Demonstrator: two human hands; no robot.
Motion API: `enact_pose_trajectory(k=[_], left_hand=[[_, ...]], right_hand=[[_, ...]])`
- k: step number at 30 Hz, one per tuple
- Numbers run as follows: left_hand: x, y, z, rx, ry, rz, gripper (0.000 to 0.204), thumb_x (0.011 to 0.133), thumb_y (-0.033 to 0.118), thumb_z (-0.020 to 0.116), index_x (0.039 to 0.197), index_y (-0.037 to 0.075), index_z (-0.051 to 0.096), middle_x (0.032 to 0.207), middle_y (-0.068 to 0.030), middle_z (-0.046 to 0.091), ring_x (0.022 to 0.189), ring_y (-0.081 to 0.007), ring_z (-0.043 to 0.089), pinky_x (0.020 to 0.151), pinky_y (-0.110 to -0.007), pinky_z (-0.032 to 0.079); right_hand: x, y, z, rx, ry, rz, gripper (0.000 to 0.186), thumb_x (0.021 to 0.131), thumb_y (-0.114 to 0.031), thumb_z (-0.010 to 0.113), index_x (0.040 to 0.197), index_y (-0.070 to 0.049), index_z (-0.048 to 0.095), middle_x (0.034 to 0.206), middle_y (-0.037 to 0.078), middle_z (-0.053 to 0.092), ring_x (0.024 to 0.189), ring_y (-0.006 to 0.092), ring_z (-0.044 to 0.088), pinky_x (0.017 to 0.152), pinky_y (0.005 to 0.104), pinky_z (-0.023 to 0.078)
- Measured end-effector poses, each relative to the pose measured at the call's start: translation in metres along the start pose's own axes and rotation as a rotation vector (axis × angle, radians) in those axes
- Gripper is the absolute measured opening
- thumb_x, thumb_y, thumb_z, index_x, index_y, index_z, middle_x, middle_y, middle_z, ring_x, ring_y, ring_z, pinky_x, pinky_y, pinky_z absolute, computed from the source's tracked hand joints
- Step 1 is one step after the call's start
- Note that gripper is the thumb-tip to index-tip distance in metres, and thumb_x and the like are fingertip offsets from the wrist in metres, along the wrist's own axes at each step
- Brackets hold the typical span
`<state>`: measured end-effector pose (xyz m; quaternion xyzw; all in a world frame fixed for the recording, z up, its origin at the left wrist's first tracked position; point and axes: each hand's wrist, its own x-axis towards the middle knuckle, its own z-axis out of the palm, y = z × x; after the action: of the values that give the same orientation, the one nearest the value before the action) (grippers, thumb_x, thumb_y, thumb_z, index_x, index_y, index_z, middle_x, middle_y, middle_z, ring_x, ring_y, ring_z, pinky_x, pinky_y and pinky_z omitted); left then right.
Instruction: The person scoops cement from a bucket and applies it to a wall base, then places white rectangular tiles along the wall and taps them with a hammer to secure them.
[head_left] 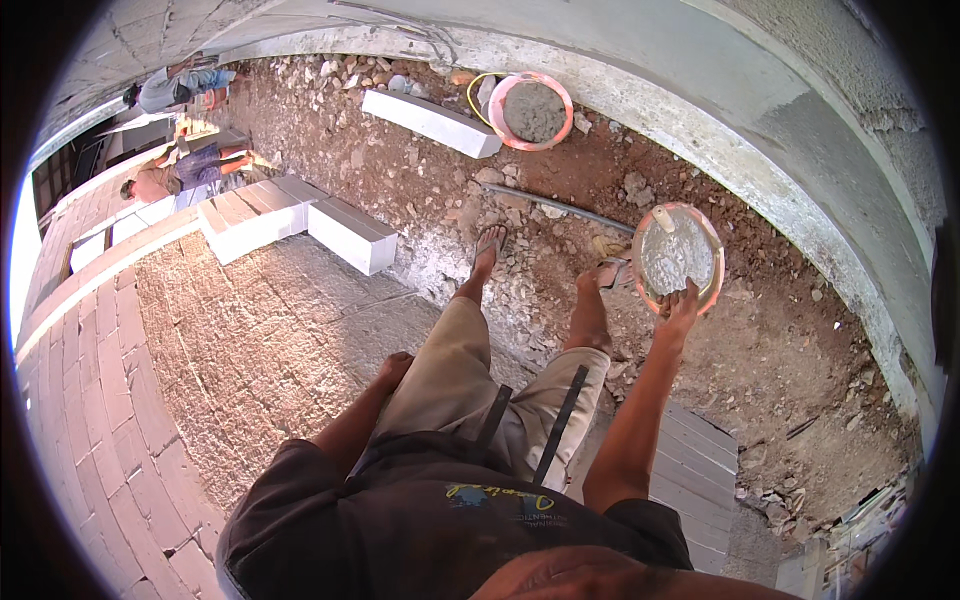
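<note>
At the near rim of a pinkish-orange bucket (719, 256) on my right, my right hand (680, 307) has its fingers closed over the edge. Wet grey mortar (682, 262) fills the bucket. A pale trowel handle (664, 219) sticks up at its far left side; the blade is hidden. My left hand (397, 368) is beside my left thigh, by the rough grey wall face. Its fingers are mostly hidden, and I see nothing held in it.
A second bucket (497, 90) of mortar and a long white block (430, 122) lie ahead on rubble. A grey pipe (560, 206) points at the near bucket. White blocks (352, 236) stand left; more grey blocks (695, 470) lie near right. Two people (200, 165) work far left.
</note>
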<state>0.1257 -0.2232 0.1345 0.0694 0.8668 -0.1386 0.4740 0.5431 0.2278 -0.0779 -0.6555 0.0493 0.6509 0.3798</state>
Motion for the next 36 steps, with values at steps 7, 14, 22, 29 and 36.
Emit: enact_pose_trajectory(k=[7, 14, 22, 29, 36], left_hand=[[0.008, -0.043, -0.026, -0.357, 0.008, 0.023, 0.042, 0.093, 0.039, 0.071, 0.114, 0.003, 0.078, 0.103, -0.0099, 0.077, 0.094, -0.0209, 0.072, 0.085, -0.037, 0.058], [0.061, -0.097, -0.039, -0.379, 0.014, 0.111, 0.041, 0.093, 0.038, 0.074, 0.111, 0.001, 0.078, 0.101, -0.0077, 0.076, 0.091, -0.0151, 0.070, 0.080, -0.033, 0.057], [0.219, -0.059, -0.116, -0.941, -0.106, -0.136, 0.034, 0.102, 0.032, 0.067, 0.114, 0.000, 0.073, 0.105, -0.0084, 0.077, 0.095, -0.0162, 0.071, 0.086, -0.034, 0.057], [0.341, -0.105, -0.131, -1.177, -0.076, -0.292, 0.035, 0.102, 0.030, 0.067, 0.120, 0.001, 0.070, 0.107, -0.0080, 0.076, 0.101, -0.0181, 0.071, 0.089, -0.034, 0.054], [0.536, -0.134, -0.038, -0.799, -0.073, -0.537, 0.086, 0.090, 0.063, 0.066, 0.136, -0.009, 0.062, 0.136, -0.0291, 0.064, 0.129, -0.0452, 0.059, 0.109, -0.046, 0.045]], right_hand=[[0.039, 0.109, 0.106, -0.209, -0.046, 0.128, 0.049, 0.096, -0.036, 0.072, 0.065, -0.017, 0.038, 0.058, -0.004, 0.030, 0.047, 0.0133, 0.032, 0.050, 0.0338, 0.035], [0.069, 0.196, 0.166, -0.435, -0.162, 0.045, 0.043, 0.096, -0.038, 0.073, 0.069, -0.011, 0.052, 0.064, -0.001, 0.043, 0.055, 0.0141, 0.043, 0.056, 0.0356, 0.038], [0.102, 0.289, 0.190, -0.662, 0.115, -0.059, 0.036, 0.096, -0.039, 0.072, 0.088, -0.004, 0.065, 0.078, 0.003, 0.059, 0.063, 0.0177, 0.055, 0.061, 0.0361, 0.047], [0.111, 0.242, 0.172, -0.924, 0.122, -0.135, 0.049, 0.095, -0.036, 0.073, 0.116, 0.007, 0.063, 0.117, 0.017, 0.069, 0.104, 0.0286, 0.067, 0.086, 0.0394, 0.055], [0.055, 0.314, 0.284, -1.148, 0.130, -0.690, 0.044, 0.098, -0.032, 0.063, 0.122, 0.005, 0.062, 0.123, 0.024, 0.065, 0.113, 0.0326, 0.066, 0.093, 0.0428, 0.060]])
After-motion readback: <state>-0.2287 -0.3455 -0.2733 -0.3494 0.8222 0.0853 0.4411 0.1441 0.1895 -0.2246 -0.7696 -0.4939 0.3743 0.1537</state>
